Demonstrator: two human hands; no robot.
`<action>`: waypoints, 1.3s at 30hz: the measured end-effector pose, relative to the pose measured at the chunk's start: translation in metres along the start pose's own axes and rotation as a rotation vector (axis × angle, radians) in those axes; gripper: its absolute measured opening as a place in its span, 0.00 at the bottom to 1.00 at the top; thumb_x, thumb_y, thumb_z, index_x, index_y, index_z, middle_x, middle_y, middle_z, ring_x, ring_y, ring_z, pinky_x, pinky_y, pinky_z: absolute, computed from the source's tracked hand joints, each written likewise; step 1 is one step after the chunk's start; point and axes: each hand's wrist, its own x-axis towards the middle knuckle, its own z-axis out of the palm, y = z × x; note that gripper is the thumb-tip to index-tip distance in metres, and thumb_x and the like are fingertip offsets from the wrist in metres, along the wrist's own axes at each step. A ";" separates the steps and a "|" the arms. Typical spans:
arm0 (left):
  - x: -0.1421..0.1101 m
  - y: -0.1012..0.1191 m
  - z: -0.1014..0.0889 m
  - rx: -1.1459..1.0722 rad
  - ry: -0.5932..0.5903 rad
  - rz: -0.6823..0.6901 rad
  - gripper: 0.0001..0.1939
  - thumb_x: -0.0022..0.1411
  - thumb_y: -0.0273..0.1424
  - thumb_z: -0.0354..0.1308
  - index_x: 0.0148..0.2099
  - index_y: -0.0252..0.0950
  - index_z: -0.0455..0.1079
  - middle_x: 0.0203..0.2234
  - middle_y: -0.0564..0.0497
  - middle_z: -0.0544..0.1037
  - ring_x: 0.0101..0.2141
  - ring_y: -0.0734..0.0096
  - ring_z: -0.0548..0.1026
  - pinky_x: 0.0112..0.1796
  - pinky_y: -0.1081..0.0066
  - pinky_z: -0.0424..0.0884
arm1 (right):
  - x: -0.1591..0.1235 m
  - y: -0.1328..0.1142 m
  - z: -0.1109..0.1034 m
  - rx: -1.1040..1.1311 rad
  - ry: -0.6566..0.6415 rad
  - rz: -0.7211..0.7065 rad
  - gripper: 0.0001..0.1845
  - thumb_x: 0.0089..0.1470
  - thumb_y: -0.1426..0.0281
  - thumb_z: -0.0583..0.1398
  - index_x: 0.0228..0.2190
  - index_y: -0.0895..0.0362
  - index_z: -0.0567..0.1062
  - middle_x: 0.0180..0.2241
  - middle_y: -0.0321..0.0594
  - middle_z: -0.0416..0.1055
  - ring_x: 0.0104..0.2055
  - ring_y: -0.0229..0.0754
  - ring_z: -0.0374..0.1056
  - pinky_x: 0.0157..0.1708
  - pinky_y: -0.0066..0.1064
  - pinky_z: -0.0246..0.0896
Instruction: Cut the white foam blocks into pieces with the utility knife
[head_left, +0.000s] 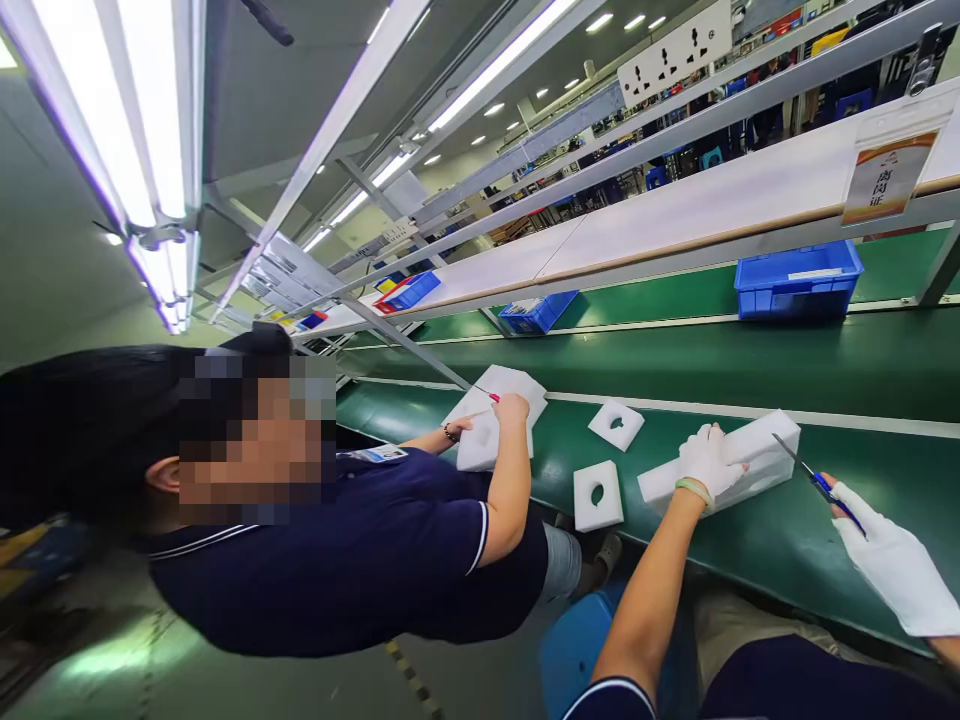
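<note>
So the white foam block [765, 450] sits on the green worktop [787, 560] under the left hand [707, 463], can't tell if that's gripping or just resting. Right hand [885, 550]'s closed around a blue-handled tool [823, 487], tip by the block's right end.

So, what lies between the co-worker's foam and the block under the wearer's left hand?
A farther white holed piece and a nearer white holed piece on the green surface, in the head view.
</note>
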 end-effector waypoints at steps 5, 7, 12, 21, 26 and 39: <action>0.020 0.019 0.007 0.013 -0.017 0.013 0.31 0.56 0.56 0.50 0.54 0.41 0.63 0.49 0.47 0.73 0.47 0.54 0.70 0.46 0.56 0.68 | 0.002 -0.014 -0.006 -0.014 0.074 0.020 0.27 0.58 0.54 0.47 0.56 0.44 0.68 0.21 0.37 0.65 0.21 0.43 0.58 0.28 0.32 0.57; 0.018 0.023 0.010 0.019 -0.016 0.009 0.28 0.56 0.55 0.50 0.50 0.41 0.64 0.45 0.47 0.74 0.45 0.55 0.71 0.44 0.57 0.68 | 0.006 -0.014 -0.006 -0.046 0.051 0.048 0.28 0.59 0.53 0.45 0.56 0.44 0.69 0.23 0.38 0.67 0.22 0.44 0.60 0.28 0.33 0.57; 0.005 0.030 0.016 0.030 0.012 0.003 0.25 0.57 0.52 0.51 0.49 0.41 0.63 0.44 0.48 0.74 0.44 0.56 0.71 0.42 0.59 0.68 | 0.019 -0.014 0.004 -0.180 -0.120 0.039 0.28 0.62 0.53 0.40 0.59 0.40 0.63 0.36 0.41 0.75 0.28 0.45 0.68 0.29 0.33 0.60; 0.005 0.031 0.026 0.031 0.062 0.000 0.25 0.56 0.52 0.52 0.49 0.41 0.62 0.42 0.48 0.74 0.42 0.57 0.70 0.40 0.61 0.68 | 0.027 -0.034 0.016 -0.388 -0.236 -0.059 0.29 0.64 0.62 0.35 0.63 0.42 0.53 0.47 0.42 0.71 0.34 0.50 0.72 0.36 0.42 0.63; 0.006 0.031 0.027 0.033 0.086 -0.016 0.25 0.56 0.53 0.52 0.47 0.40 0.63 0.41 0.48 0.74 0.41 0.57 0.70 0.39 0.61 0.68 | 0.033 -0.037 0.019 -0.434 -0.224 -0.102 0.28 0.63 0.64 0.37 0.63 0.42 0.53 0.41 0.44 0.72 0.32 0.51 0.71 0.35 0.44 0.63; 0.008 0.027 0.024 0.032 0.068 0.009 0.23 0.58 0.51 0.50 0.48 0.41 0.63 0.42 0.49 0.73 0.42 0.58 0.70 0.39 0.61 0.67 | 0.047 -0.047 0.021 -0.498 -0.259 -0.095 0.29 0.62 0.68 0.40 0.64 0.43 0.52 0.36 0.45 0.73 0.31 0.51 0.72 0.34 0.45 0.64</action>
